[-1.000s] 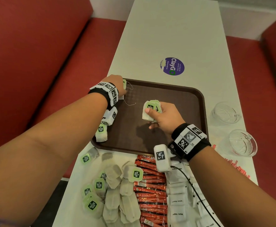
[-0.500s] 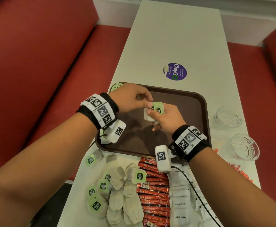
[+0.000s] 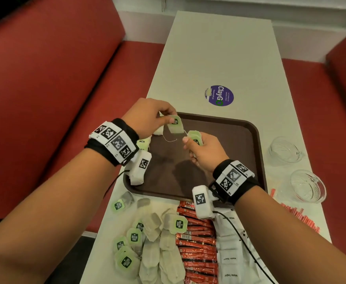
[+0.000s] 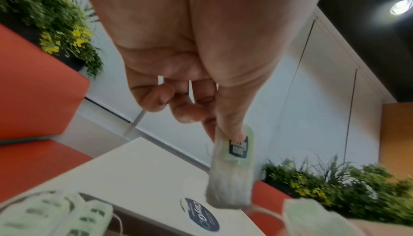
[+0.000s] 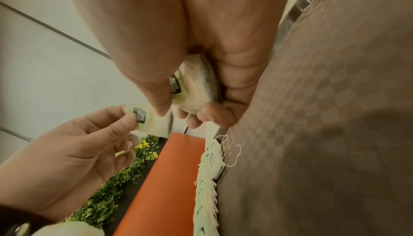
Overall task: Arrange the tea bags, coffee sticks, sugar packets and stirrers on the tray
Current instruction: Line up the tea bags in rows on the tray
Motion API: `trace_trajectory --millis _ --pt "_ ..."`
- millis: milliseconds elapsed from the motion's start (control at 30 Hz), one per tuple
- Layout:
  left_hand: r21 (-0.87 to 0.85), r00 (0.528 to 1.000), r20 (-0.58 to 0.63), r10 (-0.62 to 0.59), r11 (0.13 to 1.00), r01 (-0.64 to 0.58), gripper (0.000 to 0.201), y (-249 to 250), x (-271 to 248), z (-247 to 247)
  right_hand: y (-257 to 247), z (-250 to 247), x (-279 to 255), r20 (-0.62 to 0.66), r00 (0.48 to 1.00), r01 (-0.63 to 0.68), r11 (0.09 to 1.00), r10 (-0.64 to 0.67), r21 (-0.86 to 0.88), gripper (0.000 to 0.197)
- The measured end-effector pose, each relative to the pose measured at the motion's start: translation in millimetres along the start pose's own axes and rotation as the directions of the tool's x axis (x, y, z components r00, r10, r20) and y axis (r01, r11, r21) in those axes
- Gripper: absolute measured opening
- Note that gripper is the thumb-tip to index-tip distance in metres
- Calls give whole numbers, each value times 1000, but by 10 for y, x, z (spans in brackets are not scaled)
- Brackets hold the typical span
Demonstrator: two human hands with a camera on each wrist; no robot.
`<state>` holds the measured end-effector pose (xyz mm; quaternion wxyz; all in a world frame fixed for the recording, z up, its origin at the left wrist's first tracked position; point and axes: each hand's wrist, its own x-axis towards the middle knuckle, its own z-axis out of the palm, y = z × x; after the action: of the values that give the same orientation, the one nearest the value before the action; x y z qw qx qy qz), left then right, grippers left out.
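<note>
A brown tray [image 3: 239, 144] lies on the white table. My left hand [image 3: 153, 117] pinches one tea bag [image 3: 176, 127] by its green tag above the tray's far left corner; in the left wrist view that tea bag [image 4: 232, 169] hangs from thumb and finger. My right hand [image 3: 203, 150] grips a small bundle of tea bags [image 3: 195, 137], seen in the right wrist view as tea bags [image 5: 194, 91] in the fist. A loose string [image 3: 171, 139] sags between the two. A row of tea bags [image 3: 143, 143] lies along the tray's left edge, partly hidden by my left wrist.
Near me on the table lie loose tea bags [image 3: 153, 249], red coffee sticks [image 3: 196, 244], white sugar packets [image 3: 229, 255] and red stirrers [image 3: 299, 216]. Two glass cups [image 3: 307, 187] stand right of the tray. Red benches flank the table; a purple sticker [image 3: 219, 95] lies beyond the tray.
My left hand came from the tray's left edge to the right hand, took one tea bag from the bundle, and has drawn it away to the left.
</note>
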<state>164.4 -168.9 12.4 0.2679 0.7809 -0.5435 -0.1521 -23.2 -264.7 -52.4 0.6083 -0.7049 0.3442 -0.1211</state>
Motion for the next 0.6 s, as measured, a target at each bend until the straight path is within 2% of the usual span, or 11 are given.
trace_trajectory --millis 67,133,233,300,367,500,600 --pt "59 998 -49 -44 997 47 8 -110 81 -80 4 6 25 1 999 -38 999 38 14 5" --pt "146 995 -37 -96 984 101 11 -228 166 -104 2 6 41 7 997 -72 997 72 39 11" --pt "289 965 129 -227 940 182 16 -371 276 -47 -29 2 16 25 997 -74 995 72 70 15" --pt "379 933 234 -275 909 174 22 -459 330 51 -29 -1 -8 41 998 -55 993 51 102 16" --pt "413 914 273 -301 895 171 27 -545 368 163 -23 -8 -38 57 998 -38 989 31 143 16" --pt "392 910 218 -351 886 248 24 -694 457 323 -49 -27 -88 95 995 -44 980 26 192 14" --pt "356 909 175 -378 885 300 23 -751 518 378 -58 -23 -103 103 994 -57 986 41 158 15"
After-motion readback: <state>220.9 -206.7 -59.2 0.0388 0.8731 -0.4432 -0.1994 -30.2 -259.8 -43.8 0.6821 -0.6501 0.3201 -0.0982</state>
